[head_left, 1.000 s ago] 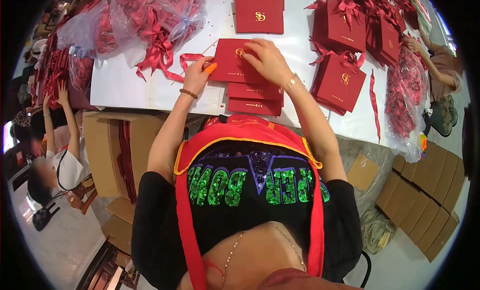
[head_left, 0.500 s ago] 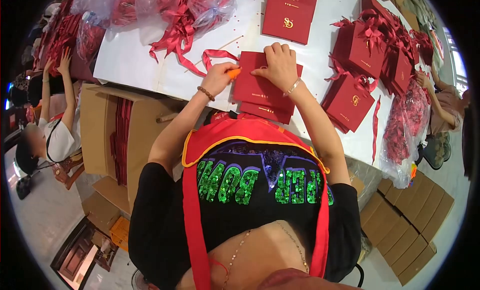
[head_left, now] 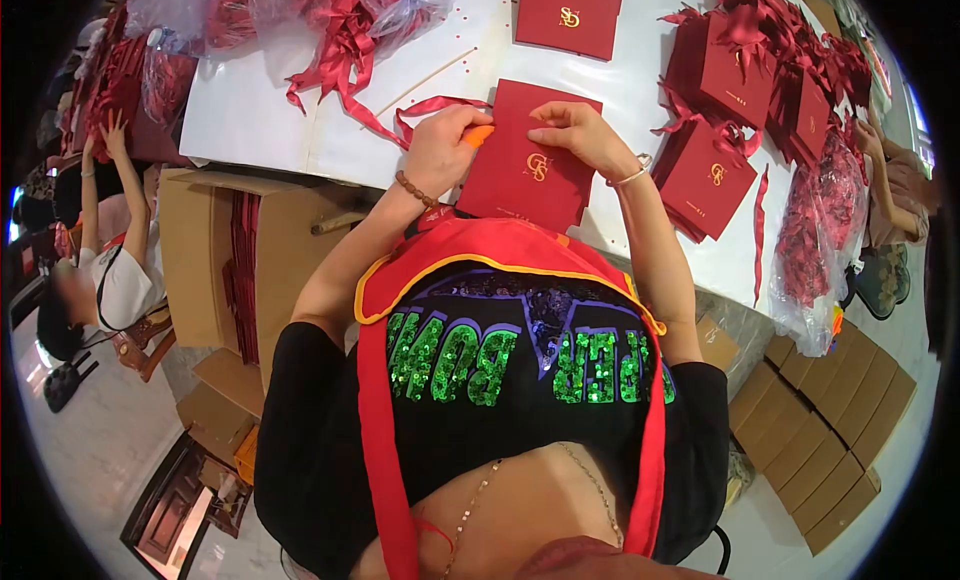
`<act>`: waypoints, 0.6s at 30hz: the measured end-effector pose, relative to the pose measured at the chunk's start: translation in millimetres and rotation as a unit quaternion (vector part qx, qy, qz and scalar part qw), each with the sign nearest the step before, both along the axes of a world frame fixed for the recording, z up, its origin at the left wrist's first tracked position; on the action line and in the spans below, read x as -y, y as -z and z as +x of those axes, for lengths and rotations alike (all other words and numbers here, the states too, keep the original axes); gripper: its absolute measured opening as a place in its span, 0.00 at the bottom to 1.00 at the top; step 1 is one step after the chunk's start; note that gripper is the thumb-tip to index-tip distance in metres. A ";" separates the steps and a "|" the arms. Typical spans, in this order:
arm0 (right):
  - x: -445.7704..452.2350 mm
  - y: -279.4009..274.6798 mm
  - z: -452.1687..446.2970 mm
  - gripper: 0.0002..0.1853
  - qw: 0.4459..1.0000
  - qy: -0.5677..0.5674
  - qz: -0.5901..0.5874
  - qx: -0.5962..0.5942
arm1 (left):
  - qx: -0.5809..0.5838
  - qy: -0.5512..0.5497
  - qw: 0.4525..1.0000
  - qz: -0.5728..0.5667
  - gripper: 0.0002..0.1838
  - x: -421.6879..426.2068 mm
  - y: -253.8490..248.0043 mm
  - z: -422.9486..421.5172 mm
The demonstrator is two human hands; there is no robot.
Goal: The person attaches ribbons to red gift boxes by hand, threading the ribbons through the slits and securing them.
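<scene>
A dark red gift bag (head_left: 515,185) with gold lettering lies flat on the table in front of me. At its left edge, my left hand (head_left: 445,150) is closed, with a small orange piece (head_left: 477,136) at its thumb and fingertips; its exact kind is unclear. A red ribbon (head_left: 440,103) runs behind that hand toward the bag's upper left side. Over the bag's upper right is my right hand (head_left: 590,140), thumb and index finger apart and nothing visible between them.
Another red bag (head_left: 568,20) lies beyond. On the right are piled bags with ribbons (head_left: 735,80), a loose ribbon strip (head_left: 762,235) and a plastic sack (head_left: 815,250). Ribbon bundles (head_left: 345,40) sit at back left. An open carton (head_left: 200,260) stands left; co-workers' arms show both sides.
My right hand has lifted off the bag and drawn its thumb and index finger apart, uncovering the gold logo. My left hand stays by the left edge with the orange piece.
</scene>
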State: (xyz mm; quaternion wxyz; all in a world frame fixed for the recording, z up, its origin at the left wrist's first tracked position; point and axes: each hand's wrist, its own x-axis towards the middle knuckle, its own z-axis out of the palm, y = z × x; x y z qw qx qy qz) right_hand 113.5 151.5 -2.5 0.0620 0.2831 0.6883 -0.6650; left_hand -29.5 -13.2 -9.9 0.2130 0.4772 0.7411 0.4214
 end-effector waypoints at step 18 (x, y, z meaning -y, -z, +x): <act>0.5 3.1 8.0 0.19 0.999 -0.014 -0.037 -0.030 | -0.036 0.064 0.996 -0.041 0.06 -28.3 -8.0 15.4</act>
